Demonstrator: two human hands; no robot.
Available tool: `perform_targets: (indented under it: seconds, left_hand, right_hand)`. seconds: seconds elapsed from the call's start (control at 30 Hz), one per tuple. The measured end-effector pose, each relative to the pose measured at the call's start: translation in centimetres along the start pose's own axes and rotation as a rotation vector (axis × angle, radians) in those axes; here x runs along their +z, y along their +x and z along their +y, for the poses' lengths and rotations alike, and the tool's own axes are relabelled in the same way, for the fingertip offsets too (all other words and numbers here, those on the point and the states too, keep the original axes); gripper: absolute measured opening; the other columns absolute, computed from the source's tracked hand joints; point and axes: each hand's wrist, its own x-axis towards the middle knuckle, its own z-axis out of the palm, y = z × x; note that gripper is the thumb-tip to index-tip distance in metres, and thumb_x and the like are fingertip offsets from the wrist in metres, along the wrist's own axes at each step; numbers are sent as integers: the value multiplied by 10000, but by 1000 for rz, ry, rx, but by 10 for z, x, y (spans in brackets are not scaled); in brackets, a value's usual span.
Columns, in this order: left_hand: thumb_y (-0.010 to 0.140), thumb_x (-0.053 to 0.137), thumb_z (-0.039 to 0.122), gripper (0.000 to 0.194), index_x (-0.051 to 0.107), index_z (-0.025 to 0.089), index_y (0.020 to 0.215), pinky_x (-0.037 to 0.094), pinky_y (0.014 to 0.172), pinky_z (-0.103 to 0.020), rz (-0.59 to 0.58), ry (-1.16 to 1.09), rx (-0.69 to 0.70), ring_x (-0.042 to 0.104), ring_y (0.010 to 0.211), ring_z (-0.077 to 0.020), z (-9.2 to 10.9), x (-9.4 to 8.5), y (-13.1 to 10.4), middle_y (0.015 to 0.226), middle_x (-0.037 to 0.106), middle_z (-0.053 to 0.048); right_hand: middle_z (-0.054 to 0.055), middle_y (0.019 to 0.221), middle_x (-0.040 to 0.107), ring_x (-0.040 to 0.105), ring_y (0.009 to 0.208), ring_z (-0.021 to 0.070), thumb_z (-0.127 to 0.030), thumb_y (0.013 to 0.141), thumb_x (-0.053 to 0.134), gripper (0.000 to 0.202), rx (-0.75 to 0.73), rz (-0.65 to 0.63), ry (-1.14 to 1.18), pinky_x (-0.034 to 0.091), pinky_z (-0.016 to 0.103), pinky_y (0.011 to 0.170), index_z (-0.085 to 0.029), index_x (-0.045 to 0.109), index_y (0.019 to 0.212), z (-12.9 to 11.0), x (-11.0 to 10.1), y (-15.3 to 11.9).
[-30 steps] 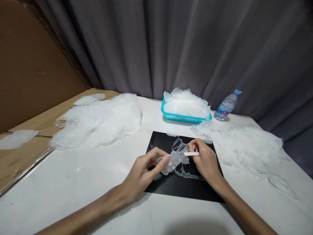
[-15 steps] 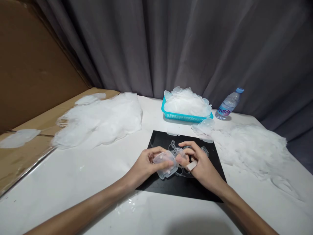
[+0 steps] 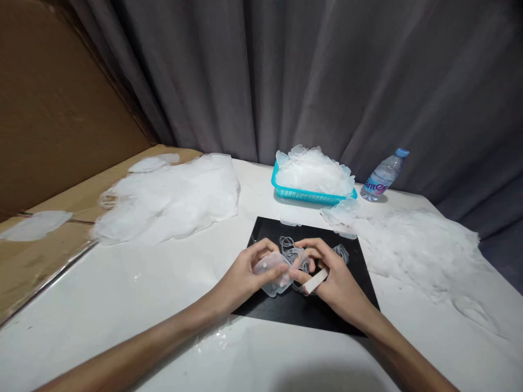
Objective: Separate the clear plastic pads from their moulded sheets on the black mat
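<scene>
My left hand (image 3: 257, 272) pinches a flat translucent plastic piece (image 3: 273, 275) with small round studs, thumb on top and fingers behind. My right hand (image 3: 327, 272) is closed beside it, thumb tip at the piece's right edge. A narrow flat white strip (image 3: 315, 281) is held in the right hand; its exact kind cannot be made out. Thin clear loops and trimmings (image 3: 288, 245) lie between and behind the hands, partly hidden by the right fingers. Beneath both hands is a black mat (image 3: 261, 308).
A turquoise basket (image 3: 312, 196) heaped with translucent pieces stands at the back. A water bottle (image 3: 382, 177) is right of it. White translucent piles lie left (image 3: 180, 196) and right (image 3: 425, 250). Cardboard (image 3: 61, 109) borders the left; a grey curtain (image 3: 286, 71) hangs behind.
The right thumb has moved in against the plastic piece's right edge. More of the white strip shows, farther to the left. The left hand keeps its hold and has barely moved.
</scene>
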Motion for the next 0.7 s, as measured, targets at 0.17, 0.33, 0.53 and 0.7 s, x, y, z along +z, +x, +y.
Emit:
perform_targets:
  seconds: [0.17, 0.33, 0.53, 0.7]
  left_hand:
    - [904, 744, 431, 278, 677, 181, 1007, 493, 749, -278, -46, 43, -11, 642, 837, -172, 1, 1, -1, 909, 677, -16]
    - [927, 719, 437, 264, 661, 180, 939, 484, 772, -295, -77, 52, 4, 640, 838, -180, 6, 4, -5, 883, 670, -18]
    - [942, 704, 444, 256, 663, 192, 966, 441, 752, -270, -37, 106, 43, 597, 831, -157, 6, 3, -6, 889, 645, 1]
    - [947, 699, 450, 257, 678, 198, 996, 459, 766, -268, -41, 109, 42, 626, 856, -166, 4, 2, -4, 907, 681, -4]
  right_hand:
    - [-17, 862, 653, 535, 692, 146, -334, 933, 656, 281, -30, 61, -46, 450, 271, 668, -247, 577, 1188, 3, 6, -1]
    - [-10, 851, 626, 538, 676, 152, -383, 963, 603, 263, -8, 115, -48, 446, 281, 652, -237, 549, 1174, 3, 5, 0]
    - [-1, 924, 633, 535, 699, 146, -451, 984, 609, 374, 18, -35, 67, 470, 279, 662, -258, 507, 1288, -1, -1, -1]
    - [-2, 923, 673, 476, 691, 136, -425, 897, 753, 441, 12, -38, 157, 444, 252, 607, -255, 552, 1251, -3, -3, 0]
